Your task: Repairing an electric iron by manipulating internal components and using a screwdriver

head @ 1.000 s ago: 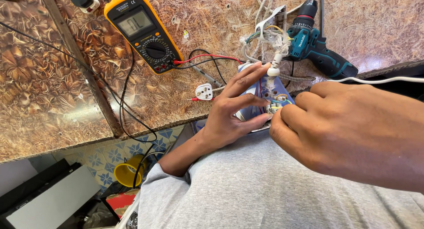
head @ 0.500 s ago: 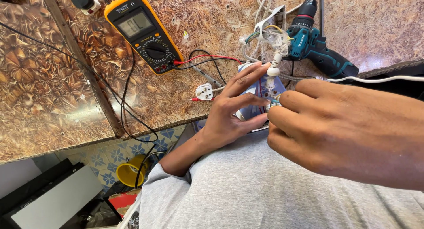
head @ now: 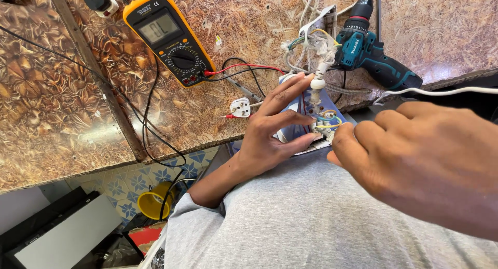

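Observation:
My left hand (head: 270, 139) holds a small blue-backed socket plate (head: 311, 125) against my grey shirt, thumb under its lower edge and fingers spread over its top. Yellow and green wires (head: 327, 121) and a white cable end (head: 317, 82) sit on the plate. My right hand (head: 425, 160) is large and close at the right, and its fingertips pinch at those wires. The thumb is hidden behind the fingers.
A yellow multimeter (head: 168, 38) lies on the patterned brown worktop (head: 62, 108), with red and black leads running towards the plate. A white plug (head: 240, 107) lies nearby. A teal cordless drill (head: 371, 53) rests at the back right. A yellow cup (head: 151, 201) stands on the floor below.
My right hand has shifted slightly down and to the right, with its fingertips now on the wires. My left hand and the plate have stayed in place.

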